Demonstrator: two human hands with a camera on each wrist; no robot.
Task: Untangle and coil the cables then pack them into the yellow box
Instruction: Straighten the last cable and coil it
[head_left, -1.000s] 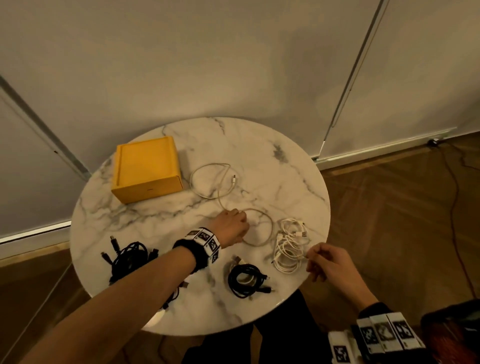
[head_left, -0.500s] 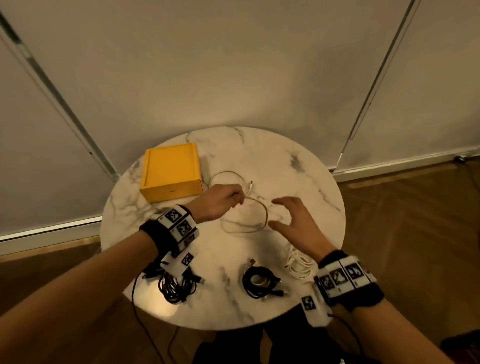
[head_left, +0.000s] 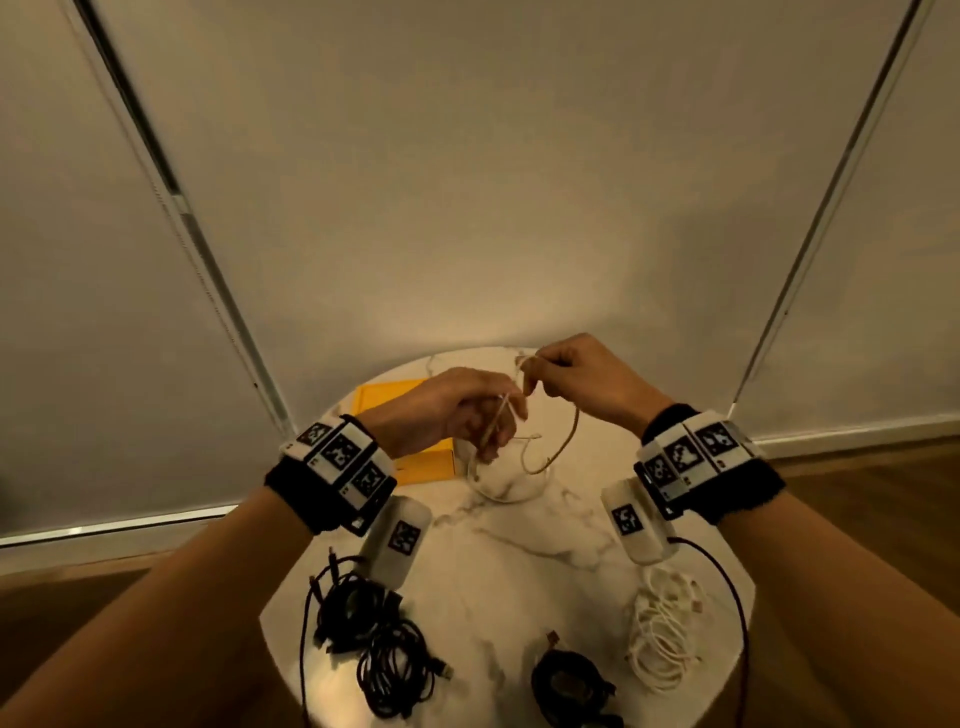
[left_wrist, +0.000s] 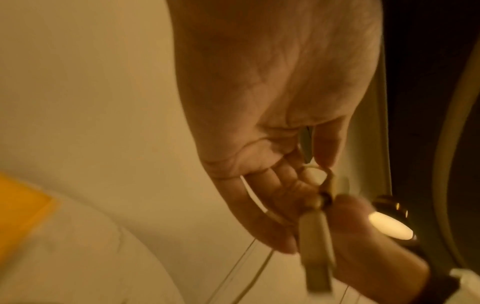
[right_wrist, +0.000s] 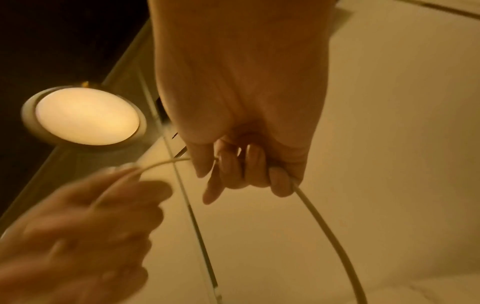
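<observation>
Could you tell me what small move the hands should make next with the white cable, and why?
Probably wind the next loop: both the left hand and right hand pinch the white cable above the table, while its slack hangs uncoiled.

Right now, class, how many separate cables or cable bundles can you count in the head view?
4: a white cable held by both hands, a black tangle front left, a black coil front centre, a white bundle front right.

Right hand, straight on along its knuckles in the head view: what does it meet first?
Probably the left hand. The right hand grips the white cable and points leftward at it, the two almost touching above the table. Depth is unclear.
</observation>
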